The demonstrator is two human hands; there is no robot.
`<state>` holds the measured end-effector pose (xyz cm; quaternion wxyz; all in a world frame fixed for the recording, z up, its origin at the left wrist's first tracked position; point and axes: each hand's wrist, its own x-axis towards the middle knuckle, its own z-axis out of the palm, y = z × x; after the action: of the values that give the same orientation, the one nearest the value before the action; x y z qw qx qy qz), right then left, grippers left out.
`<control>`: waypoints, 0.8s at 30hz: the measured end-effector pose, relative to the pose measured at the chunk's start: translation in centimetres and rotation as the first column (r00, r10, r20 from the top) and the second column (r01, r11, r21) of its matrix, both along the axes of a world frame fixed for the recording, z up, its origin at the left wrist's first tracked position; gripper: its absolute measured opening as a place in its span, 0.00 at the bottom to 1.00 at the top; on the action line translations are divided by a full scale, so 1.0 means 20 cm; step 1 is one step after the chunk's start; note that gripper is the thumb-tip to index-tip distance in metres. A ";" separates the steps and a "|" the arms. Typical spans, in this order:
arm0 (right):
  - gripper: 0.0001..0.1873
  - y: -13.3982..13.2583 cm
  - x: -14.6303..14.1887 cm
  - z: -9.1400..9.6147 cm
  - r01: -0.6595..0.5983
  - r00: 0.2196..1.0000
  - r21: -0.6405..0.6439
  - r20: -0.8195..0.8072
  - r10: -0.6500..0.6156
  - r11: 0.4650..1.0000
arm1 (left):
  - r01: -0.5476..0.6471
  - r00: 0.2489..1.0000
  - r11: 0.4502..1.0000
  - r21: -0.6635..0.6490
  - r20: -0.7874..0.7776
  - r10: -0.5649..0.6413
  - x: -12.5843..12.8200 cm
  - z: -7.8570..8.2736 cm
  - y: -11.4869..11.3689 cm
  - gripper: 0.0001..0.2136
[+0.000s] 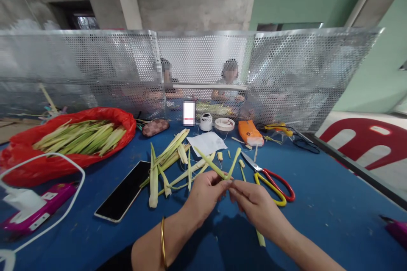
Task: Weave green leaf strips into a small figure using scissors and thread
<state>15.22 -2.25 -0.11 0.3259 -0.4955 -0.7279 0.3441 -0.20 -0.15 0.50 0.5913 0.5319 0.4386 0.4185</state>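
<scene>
My left hand [203,197] and my right hand [254,205] meet over the blue table [318,203], both pinching a folded pale green leaf strip [219,169]. Its two ends stick up in a V above my fingertips. A further piece of strip [260,238] pokes out below my right wrist. Loose leaf strips [171,163] lie just beyond my left hand. Scissors with red and yellow handles [273,182] lie close to the right of my right hand.
A red bag holding leaf strips [73,137] lies far left. A black phone [124,192], a pink power strip with white charger [34,207], white paper [206,142], an orange tool [250,132] and small round items lie about. A perforated metal screen [203,72] stands behind; two people sit beyond it.
</scene>
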 end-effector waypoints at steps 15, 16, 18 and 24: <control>0.19 0.04 0.09 0.10 0.195 0.956 0.107 -0.242 -0.164 0.975 | 0.220 0.838 0.945 -0.241 0.543 -0.057 -0.06 0.03 0.05 0.14; 0.16 0.05 0.10 0.11 0.242 0.951 0.167 -0.238 -0.199 0.956 | 0.283 0.793 0.922 -0.263 0.604 -0.071 -0.07 0.03 0.06 0.13; 0.13 0.07 0.09 0.09 0.205 0.971 0.213 -0.168 -0.170 0.955 | 0.385 0.723 0.873 -0.298 0.686 -0.084 -0.08 0.02 0.06 0.12; 0.15 0.04 0.00 0.02 0.018 1.000 0.320 0.010 -0.023 0.947 | 0.564 0.632 0.754 -0.336 0.764 -0.132 -0.08 0.00 0.03 0.12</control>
<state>15.23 -1.53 0.20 0.4004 -0.4461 -0.7711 0.2149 -1.70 0.35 0.47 0.9094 0.2178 0.1639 0.3140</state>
